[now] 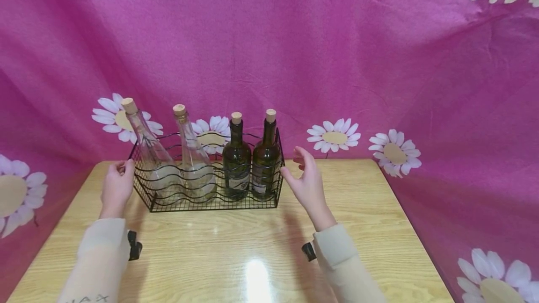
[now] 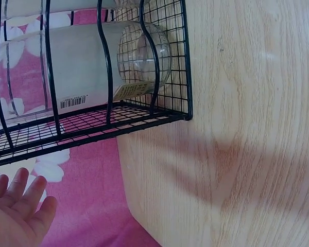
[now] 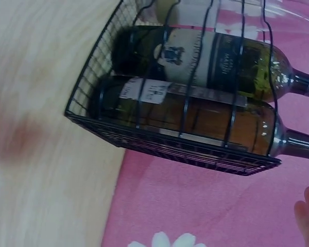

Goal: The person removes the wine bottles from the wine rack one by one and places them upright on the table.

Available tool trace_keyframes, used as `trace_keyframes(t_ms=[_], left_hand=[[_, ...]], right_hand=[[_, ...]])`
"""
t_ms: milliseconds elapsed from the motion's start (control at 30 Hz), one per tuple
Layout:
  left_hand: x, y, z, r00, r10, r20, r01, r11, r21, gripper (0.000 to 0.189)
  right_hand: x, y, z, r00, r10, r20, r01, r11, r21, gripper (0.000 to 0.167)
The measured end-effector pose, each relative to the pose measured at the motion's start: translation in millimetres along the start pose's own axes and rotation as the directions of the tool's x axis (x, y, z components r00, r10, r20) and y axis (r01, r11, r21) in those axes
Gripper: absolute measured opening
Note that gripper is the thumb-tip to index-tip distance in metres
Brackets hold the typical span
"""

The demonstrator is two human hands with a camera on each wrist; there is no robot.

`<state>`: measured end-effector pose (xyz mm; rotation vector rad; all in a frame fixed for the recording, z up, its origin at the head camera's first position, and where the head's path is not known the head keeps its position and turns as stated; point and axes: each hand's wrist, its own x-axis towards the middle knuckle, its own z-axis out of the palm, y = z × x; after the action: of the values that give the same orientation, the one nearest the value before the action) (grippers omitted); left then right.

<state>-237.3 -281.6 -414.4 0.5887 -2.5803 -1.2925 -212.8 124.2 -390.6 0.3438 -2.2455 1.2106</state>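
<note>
A black wire basket (image 1: 214, 209) stands on the wooden table, holding two clear glass bottles and two dark green wine bottles, all corked. Both the far-left clear bottle (image 1: 147, 137) and the other clear bottle (image 1: 191, 146) lean left. The green bottle (image 1: 236, 153) and the rightmost green bottle (image 1: 266, 151) stand upright. My left hand (image 1: 117, 186) is beside the basket's left end; the left wrist view shows its relaxed fingers (image 2: 28, 200) a little apart from the wire. Off the right end, my right hand (image 1: 307, 183) has thumb and fingers spread, holding nothing.
The light wooden table (image 1: 202, 256) runs back to a pink cloth (image 1: 269, 50) printed with white daisies, which hangs behind and along both sides. A small black object (image 1: 134, 246) shows at the left cuff, another black piece (image 1: 309, 251) at the right cuff.
</note>
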Motion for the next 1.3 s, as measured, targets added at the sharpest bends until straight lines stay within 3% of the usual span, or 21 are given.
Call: trace_keyframes(t_ms=[567, 767, 900, 967, 1067, 1167, 1233, 1300], left_hand=[[-1.0, 2.4, 0.4, 0.999, -0.029, -0.023, 0.029, 1.0, 0.009, 0.066], [-4.9, 12.0, 2.6, 0.994, -0.008, -0.106, 0.007, 1.0, -0.012, 0.06], [-8.9, 25.7, 6.1, 0.975, 0.035, -0.22, -0.039, 0.999, -0.016, 0.057], [-11.0, 33.8, 9.2, 0.95, 0.073, -0.302, -0.083, 0.996, -0.02, 0.054], [-15.2, 45.7, 16.1, 0.885, 0.152, -0.441, -0.185, 0.982, -0.034, 0.048], [-21.9, 58.0, 24.3, 0.791, 0.251, -0.559, -0.332, 0.942, -0.046, 0.043], [-27.7, 67.6, 30.2, 0.721, 0.324, -0.612, -0.444, 0.895, -0.049, 0.041], [-34.1, 78.5, 37.1, 0.644, 0.407, -0.648, -0.562, 0.826, -0.039, 0.039]], right_hand=[[20.9, -7, -1, 1.0, 0.016, 0.02, -0.016, 1.0, 0.017, 0.055], [23.2, -5, 0, 0.998, 0.053, 0.032, -0.053, 0.999, 0.009, 0.054], [26.3, 1, 6, 0.988, 0.152, 0.038, -0.153, 0.988, 0.023, 0.049], [27.7, 7, 10, 0.973, 0.227, 0.039, -0.229, 0.973, 0.038, 0.047], [29.3, 14, 16, 0.943, 0.328, 0.045, -0.331, 0.942, 0.061, 0.046], [30.1, 19, 22, 0.923, 0.38, 0.058, -0.383, 0.921, 0.07, 0.047], [30.3, 21, 26, 0.919, 0.389, 0.067, -0.393, 0.917, 0.071, 0.047], [29.9, 24, 29, 0.916, 0.395, 0.071, -0.399, 0.914, 0.07, 0.047]])
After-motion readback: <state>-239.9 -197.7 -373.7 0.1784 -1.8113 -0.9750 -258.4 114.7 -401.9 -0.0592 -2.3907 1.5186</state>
